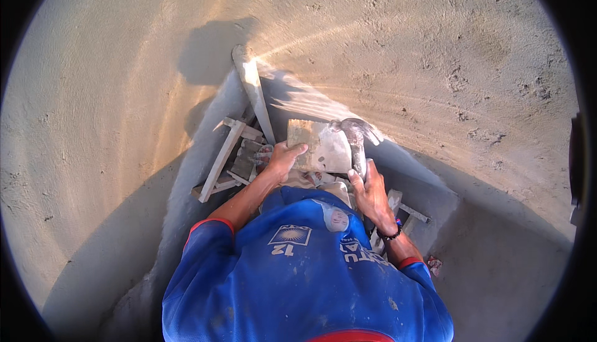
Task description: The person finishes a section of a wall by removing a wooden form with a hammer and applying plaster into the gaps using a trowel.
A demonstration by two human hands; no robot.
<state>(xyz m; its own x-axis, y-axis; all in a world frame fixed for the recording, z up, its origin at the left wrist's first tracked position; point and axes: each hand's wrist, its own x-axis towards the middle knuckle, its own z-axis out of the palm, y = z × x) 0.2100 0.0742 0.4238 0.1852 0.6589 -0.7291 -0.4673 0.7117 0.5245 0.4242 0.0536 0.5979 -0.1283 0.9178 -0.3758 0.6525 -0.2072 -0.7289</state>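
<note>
My left hand (pixel 287 158) is closed on the left end of a short, flat wooden board (pixel 318 146), with the thumb across its top face. The board is smeared with pale, dried material, and its left end is rough and bare. In my right hand (pixel 371 192) is a claw hammer (pixel 356 140), gripped by its handle with the head pointing away from me. The hammer lies along the board's right edge, and its head overlaps the far right corner. Whether the two touch cannot be made out. A dark bracelet (pixel 390 232) circles my right wrist.
Rough plastered walls (pixel 435 49) meet in a corner ahead of me. A long pale wooden strip (pixel 252 87) leans there. Below on the left is a wooden frame (pixel 221 161) with several slats; more wood pieces (pixel 413 212) lie low on the right. My feet show partly beneath the board.
</note>
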